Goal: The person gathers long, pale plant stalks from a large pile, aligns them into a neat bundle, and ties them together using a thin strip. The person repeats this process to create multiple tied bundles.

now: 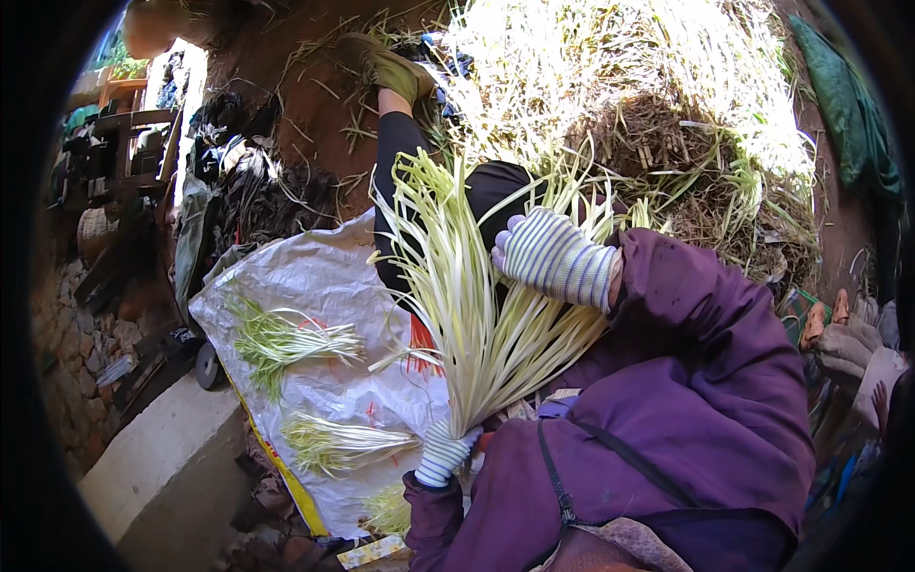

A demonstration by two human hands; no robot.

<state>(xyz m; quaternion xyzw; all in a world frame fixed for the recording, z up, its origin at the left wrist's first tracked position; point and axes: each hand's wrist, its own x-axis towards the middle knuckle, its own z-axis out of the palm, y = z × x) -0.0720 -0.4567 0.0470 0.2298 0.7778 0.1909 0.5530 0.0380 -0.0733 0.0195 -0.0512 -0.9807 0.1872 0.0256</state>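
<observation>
My left hand [446, 455], in a striped knitted glove, is closed round the white lower ends of a large bunch of pale yellow-green chives [457, 276]. Their leaves fan out upward over my leg. Across my lap, more loose chives [548, 338] lie beside that bunch. My right hand [556, 255], gloved the same way, is over these, with its fingers curled in. The undersides of the fingers are hidden, so what they hold does not show. Red ties [420, 345] hang just left of the bunch.
On a white sheet [315, 257] to my left lie tied chive bundles [295, 341], [348, 443] and another bundle [389, 510]. A big heap of straw-like stalks [658, 105] covers the far ground. A concrete ledge [172, 458] borders the sheet; green fabric [843, 105] lies far right.
</observation>
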